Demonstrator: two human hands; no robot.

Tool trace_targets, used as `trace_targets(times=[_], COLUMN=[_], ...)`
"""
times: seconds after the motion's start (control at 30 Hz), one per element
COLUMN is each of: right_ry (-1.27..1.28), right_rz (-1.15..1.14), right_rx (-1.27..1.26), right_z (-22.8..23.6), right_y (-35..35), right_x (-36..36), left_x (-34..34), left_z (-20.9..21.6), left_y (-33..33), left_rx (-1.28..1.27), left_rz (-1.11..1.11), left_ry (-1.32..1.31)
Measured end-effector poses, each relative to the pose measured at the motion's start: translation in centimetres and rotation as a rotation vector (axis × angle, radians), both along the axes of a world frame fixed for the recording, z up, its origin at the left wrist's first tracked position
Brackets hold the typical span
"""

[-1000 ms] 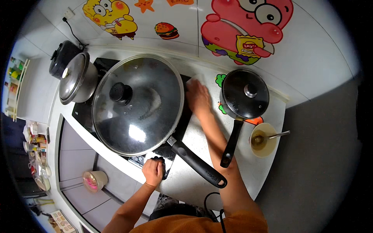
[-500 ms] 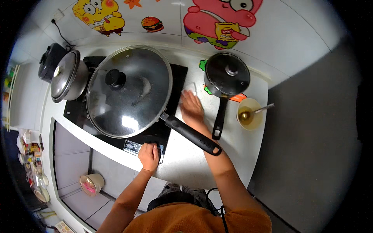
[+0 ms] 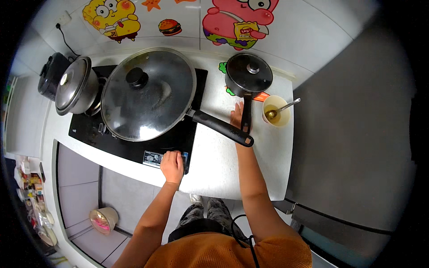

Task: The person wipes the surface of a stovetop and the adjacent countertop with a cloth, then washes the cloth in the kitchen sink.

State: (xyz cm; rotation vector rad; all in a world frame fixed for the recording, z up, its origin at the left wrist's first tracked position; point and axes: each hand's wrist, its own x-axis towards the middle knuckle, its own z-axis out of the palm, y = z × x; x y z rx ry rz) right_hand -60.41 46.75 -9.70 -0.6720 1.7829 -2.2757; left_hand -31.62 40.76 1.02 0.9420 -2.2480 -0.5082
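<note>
My left hand [image 3: 172,166] rests on the front edge of the black cooktop [image 3: 129,148], beside its control panel. Its fingers are curled together, with nothing visible in them. My right hand [image 3: 236,117] presses flat on the white counter, partly hidden beneath the black handle of a lidded saucepan [image 3: 237,85]. A thin white cloth showed at its fingertips a moment ago; the hand and handle now hide it. Above my right wrist passes the black handle [image 3: 221,127] of a large frying pan, which sits on the cooktop under a glass lid [image 3: 156,107].
Right of the saucepan stands a pale cup [image 3: 283,119] holding yellowish liquid and a metal spoon [image 3: 286,106]. A lidded metal pot [image 3: 80,91] and a black appliance [image 3: 56,73] stand at the left. A bin [image 3: 109,219] is on the floor below. A grey panel borders the counter's right.
My right hand has slid right across the counter, from beside the cooktop to beneath the saucepan handle. My left hand stays at the cooktop's edge. The view has shifted slightly.
</note>
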Motion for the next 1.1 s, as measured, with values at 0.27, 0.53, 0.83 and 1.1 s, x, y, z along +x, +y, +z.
trace_targets(times=[0.27, 0.53, 0.83, 1.1], right_ry=[0.660, 0.467, 0.712, 0.613], right_rz=[-0.023, 0.033, -0.294, -0.370], right_rx=[0.558, 0.680, 1.170, 1.399], right_z=[-1.4, 2.6, 4.9, 6.5], right_y=[-2.0, 2.9, 16.9, 20.6], right_x=[-0.2, 3.0, 0.5, -3.4], left_x=[-0.2, 0.3, 0.3, 0.0], left_z=[0.1, -0.7, -0.3, -0.3], left_y=[0.0, -0.4, 0.0, 0.1], left_rx=[-0.025, -0.064, -0.045, -0.037], left_rz=[0.009, -0.019, -0.020, -0.016], left_ry=[-0.024, -0.060, -0.063, -0.054])
